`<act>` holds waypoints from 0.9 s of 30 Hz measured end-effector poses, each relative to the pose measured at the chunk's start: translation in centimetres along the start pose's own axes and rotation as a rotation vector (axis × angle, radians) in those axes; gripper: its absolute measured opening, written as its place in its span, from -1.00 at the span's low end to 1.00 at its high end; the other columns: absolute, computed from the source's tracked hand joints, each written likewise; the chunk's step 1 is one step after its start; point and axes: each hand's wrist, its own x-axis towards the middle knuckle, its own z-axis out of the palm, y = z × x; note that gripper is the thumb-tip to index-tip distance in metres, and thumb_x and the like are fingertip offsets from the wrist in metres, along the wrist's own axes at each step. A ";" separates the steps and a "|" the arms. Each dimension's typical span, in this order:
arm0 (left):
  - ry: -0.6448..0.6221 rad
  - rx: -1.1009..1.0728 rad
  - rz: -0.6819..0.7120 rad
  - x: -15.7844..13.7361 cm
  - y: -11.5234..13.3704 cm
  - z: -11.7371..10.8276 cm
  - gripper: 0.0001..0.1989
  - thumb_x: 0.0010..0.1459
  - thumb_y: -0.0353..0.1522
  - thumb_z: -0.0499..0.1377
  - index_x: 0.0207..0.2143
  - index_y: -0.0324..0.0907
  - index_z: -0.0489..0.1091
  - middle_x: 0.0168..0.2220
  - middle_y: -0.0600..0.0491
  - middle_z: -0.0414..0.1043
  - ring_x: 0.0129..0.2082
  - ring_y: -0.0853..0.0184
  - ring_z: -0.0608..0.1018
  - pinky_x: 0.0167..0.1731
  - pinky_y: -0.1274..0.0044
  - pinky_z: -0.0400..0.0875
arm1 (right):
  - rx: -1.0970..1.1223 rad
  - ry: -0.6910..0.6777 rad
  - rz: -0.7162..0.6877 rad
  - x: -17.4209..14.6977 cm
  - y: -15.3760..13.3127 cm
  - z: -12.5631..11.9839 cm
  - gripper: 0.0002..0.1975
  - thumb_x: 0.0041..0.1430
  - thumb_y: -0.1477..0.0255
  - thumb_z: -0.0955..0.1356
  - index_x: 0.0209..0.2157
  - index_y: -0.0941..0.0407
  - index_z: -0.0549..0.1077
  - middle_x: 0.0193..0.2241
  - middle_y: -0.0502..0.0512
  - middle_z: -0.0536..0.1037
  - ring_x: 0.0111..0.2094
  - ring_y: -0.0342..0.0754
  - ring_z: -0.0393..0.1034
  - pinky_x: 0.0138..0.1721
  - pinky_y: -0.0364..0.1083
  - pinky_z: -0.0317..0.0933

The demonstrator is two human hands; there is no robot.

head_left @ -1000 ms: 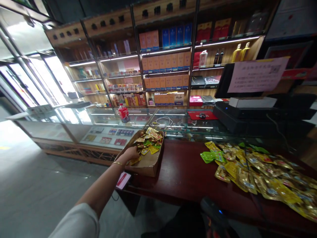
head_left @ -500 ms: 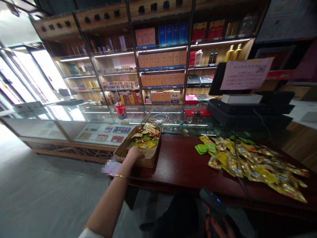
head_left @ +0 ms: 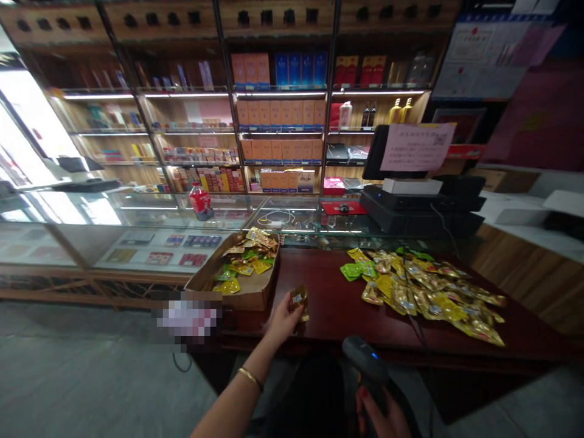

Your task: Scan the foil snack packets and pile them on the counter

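Between the thumb and fingers of my left hand [head_left: 285, 317] is a small gold snack packet [head_left: 300, 299], held just above the dark red table with a pale label facing up. My right hand [head_left: 381, 410] grips a black barcode scanner [head_left: 365, 359] by its handle at the table's front edge; a blue light glows on its top. Left of my left hand stands an open cardboard box [head_left: 255, 295] with several gold, yellow and green packets inside. Many similar packets [head_left: 424, 286] lie spread in a pile on the right of the table.
Behind the table [head_left: 319, 274] runs a glass display counter [head_left: 155, 210] bearing a red-capped bottle [head_left: 199, 201], a white cable [head_left: 277, 218] and a mouse [head_left: 344, 208]. A monitor [head_left: 375, 152] with a paper sheet stands at the right. The scanner's dark cable crosses the packet pile.
My left hand has come out of the cardboard box and moved right, now with a gold packet in it. My right hand still holds the scanner. The view has turned slightly right.
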 end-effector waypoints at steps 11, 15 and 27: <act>-0.029 0.051 -0.025 0.8 -2.3 -1.0 -0.60 -0.03 -0.17 0.40 -0.18 -0.22 0.53 -0.25 -0.05 0.64 -0.27 0.14 0.65 -0.16 0.32 0.56 | -0.228 -0.176 -0.068 -1.5 -5.3 2.9 -0.37 0.08 -0.26 0.27 -0.47 0.06 0.42 -0.74 -0.09 0.37 -0.68 -0.12 0.30 -0.58 -0.16 0.18; -0.012 0.075 -0.037 1.0 -2.5 -0.9 -0.63 -0.04 -0.21 0.39 -0.22 -0.26 0.54 -0.28 -0.07 0.65 -0.26 0.12 0.66 -0.18 0.35 0.56 | -0.223 -0.195 -0.069 -1.5 -5.5 3.1 -0.37 0.10 -0.25 0.27 -0.47 0.08 0.44 -0.73 -0.08 0.37 -0.67 -0.12 0.30 -0.57 -0.16 0.19; -0.018 0.042 -0.037 0.5 -0.7 -0.6 -0.68 -0.06 -0.25 0.37 -0.26 -0.25 0.53 -0.31 -0.03 0.64 -0.30 0.17 0.63 -0.21 0.41 0.52 | -0.246 -0.181 -0.092 -1.9 -6.2 3.8 -0.38 0.14 -0.22 0.27 -0.34 0.10 0.48 -0.70 -0.10 0.37 -0.66 -0.11 0.32 -0.57 -0.15 0.18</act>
